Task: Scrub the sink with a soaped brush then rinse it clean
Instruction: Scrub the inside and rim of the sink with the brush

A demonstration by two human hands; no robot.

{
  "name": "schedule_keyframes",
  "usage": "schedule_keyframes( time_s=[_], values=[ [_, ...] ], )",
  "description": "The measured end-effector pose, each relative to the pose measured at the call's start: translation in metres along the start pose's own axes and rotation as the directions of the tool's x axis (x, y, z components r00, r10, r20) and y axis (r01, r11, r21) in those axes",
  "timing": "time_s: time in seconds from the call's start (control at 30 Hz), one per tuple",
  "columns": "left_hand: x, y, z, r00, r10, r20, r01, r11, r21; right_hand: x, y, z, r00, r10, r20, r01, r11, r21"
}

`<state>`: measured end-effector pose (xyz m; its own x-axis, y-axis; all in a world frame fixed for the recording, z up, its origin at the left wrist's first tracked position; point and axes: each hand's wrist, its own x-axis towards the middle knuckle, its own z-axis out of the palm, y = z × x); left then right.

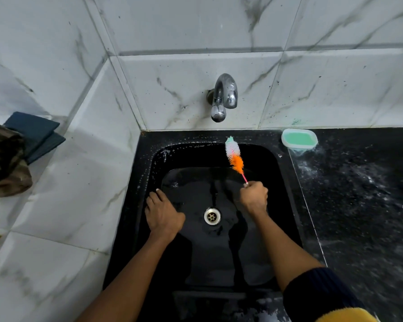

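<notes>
A black sink [147, 163] with a metal drain [212, 216] fills the middle of the view. White suds dot its back and left rim. My right hand [254, 197] grips the thin pink handle of a bottle brush [235, 156] with orange, white and green bristles. The brush head lies against the sink's back wall near the rim. My left hand [162, 213] rests with fingers spread on the sink's left inner wall. A chrome tap [222, 97] juts from the tiled wall above; no water runs from it.
A white soap dish [299, 138] with green soap sits on the black speckled counter [358, 194] to the right of the sink. White marble tile walls stand behind and to the left. Folded dark cloths [35, 133] lie on the left ledge.
</notes>
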<state>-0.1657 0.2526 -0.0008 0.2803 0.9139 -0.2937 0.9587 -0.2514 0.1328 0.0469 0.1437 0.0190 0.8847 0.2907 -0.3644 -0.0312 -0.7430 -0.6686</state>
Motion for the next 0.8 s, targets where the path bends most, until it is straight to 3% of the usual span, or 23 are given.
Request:
schedule_keyframes(
  time_s=[0.13,0.23,0.3,0.4,0.5,0.57,0.67,0.8],
  values=[
    [-0.012,0.021,0.011,0.989,0.107,0.098,-0.089,0.980,-0.176,0.019,0.012,-0.041,0.981,0.109,-0.162,-0.104,0.994,0.042],
    [-0.035,0.047,0.034,0.939,0.270,0.214,-0.179,0.913,-0.366,0.015,0.022,-0.050,0.999,0.003,-0.044,-0.007,0.996,-0.090],
    [-0.060,0.065,0.053,0.847,0.398,0.351,-0.201,0.853,-0.482,0.016,0.027,-0.059,0.999,-0.001,-0.049,-0.004,0.994,-0.114],
    [-0.099,0.086,0.078,0.684,0.530,0.502,-0.259,0.819,-0.512,0.021,0.029,-0.070,0.988,0.072,-0.138,-0.085,0.992,-0.090],
    [-0.126,0.100,0.097,0.586,0.598,0.547,-0.340,0.794,-0.503,0.014,0.030,-0.062,0.998,-0.048,-0.034,0.039,0.974,-0.223],
    [-0.136,0.104,0.104,0.561,0.608,0.563,-0.348,0.789,-0.506,0.015,0.031,-0.062,0.993,-0.112,-0.025,0.100,0.953,-0.285],
    [-0.145,0.106,0.112,0.561,0.596,0.575,-0.329,0.798,-0.505,0.028,0.035,-0.073,0.990,-0.111,-0.081,0.081,0.948,-0.308],
    [-0.146,0.110,0.114,0.568,0.593,0.571,-0.314,0.797,-0.516,0.022,0.037,-0.079,0.977,-0.214,-0.020,0.181,0.869,-0.460]
  ],
)
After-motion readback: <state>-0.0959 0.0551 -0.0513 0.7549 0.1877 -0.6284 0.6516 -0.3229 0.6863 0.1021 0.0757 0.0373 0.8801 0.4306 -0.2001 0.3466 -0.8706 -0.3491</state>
